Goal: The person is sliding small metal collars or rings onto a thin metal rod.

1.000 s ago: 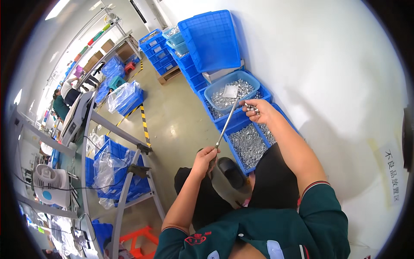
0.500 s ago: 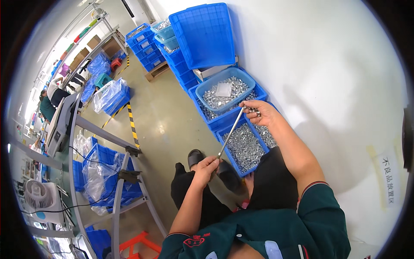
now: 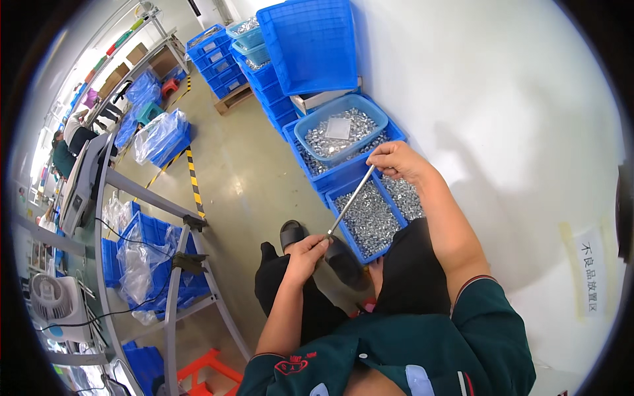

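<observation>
A thin silver metal rod slants between my two hands above the bins. Its lower end is pinched in the fingers of my left hand, over my dark trousers. The fingers of my right hand close on its upper end, and their curled undersides are mostly hidden. Beneath the rod stands a blue bin full of small shiny metal parts. Just beyond my right hand, a light-blue basin holds more such parts, with a clear square plastic piece on top.
A large blue bin is propped upright behind the basin, near stacked blue crates. On the left stands a grey metal frame with plastic-wrapped crates and a white fan. A red stool is low left; a white wall rises right.
My hands and the rod hold nearly the same pose, with slight shifts. Small metal pieces seen in my right hand's curled fingers no longer show. The whole view has shifted slightly.
</observation>
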The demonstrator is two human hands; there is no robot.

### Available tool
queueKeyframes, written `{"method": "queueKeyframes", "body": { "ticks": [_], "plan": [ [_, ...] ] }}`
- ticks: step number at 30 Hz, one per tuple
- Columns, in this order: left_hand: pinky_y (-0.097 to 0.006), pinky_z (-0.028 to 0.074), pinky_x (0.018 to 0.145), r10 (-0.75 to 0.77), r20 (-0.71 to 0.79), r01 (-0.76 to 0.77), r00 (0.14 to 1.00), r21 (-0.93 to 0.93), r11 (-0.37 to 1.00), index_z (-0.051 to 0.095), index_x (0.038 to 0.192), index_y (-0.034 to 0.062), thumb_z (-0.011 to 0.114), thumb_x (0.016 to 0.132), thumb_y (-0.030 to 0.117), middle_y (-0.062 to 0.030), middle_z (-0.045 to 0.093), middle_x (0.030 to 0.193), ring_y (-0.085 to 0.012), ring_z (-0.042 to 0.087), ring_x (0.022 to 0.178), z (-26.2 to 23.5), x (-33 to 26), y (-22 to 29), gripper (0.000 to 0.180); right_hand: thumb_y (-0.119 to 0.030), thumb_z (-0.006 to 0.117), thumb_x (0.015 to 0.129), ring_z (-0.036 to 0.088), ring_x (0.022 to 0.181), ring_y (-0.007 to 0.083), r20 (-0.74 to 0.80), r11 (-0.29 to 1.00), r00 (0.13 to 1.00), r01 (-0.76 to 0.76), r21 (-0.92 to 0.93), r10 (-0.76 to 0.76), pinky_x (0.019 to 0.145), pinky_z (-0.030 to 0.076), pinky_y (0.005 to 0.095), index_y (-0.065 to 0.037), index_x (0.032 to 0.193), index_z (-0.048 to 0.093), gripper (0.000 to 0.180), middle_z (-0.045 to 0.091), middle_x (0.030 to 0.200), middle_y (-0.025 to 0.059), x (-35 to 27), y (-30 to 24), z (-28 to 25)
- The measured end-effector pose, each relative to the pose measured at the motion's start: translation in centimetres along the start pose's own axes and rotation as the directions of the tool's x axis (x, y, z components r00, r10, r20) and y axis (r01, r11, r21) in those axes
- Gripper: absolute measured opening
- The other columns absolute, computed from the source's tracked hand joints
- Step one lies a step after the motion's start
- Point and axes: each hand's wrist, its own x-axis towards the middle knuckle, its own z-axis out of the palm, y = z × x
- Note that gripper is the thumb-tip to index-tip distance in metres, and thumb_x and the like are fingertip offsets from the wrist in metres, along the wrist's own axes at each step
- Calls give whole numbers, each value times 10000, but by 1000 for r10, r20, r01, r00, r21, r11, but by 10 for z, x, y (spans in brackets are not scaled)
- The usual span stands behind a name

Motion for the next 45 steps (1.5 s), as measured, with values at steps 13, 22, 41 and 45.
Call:
{"method": "queueKeyframes", "body": {
  "ticks": [13,22,41,45],
  "plan": [
    [-208,351,529,143,2,-142,990,-103,984,582,945,3,509,880,192,2,503,648,-73,453,585,4,11,0,213,-237,595,847,331,444,15,25,918,1000,3,396,-14,352,225,136,-53,948,577,210,462,658,-14,-2,5,7],
    [-206,339,451,120,-18,-122,993,-154,981,571,951,11,512,881,211,-7,514,635,-74,457,521,6,4,1,220,-305,602,841,366,452,38,-88,850,995,-1,528,55,340,234,157,-62,812,547,250,481,637,-4,2,5,14],
    [-216,362,570,106,-11,-107,994,-58,993,586,932,-13,517,874,173,-2,515,660,-82,470,605,4,2,-10,207,-160,626,812,333,433,51,91,757,996,-75,650,22,321,216,155,-107,755,456,188,450,632,10,5,15,16],
    [-207,351,514,53,2,-53,999,-109,993,589,934,4,518,872,171,4,502,637,-76,454,559,3,5,-3,192,-153,607,827,318,447,31,140,794,985,-5,608,-102,338,225,155,-97,811,465,154,413,630,-13,6,9,14]
  ]
}}
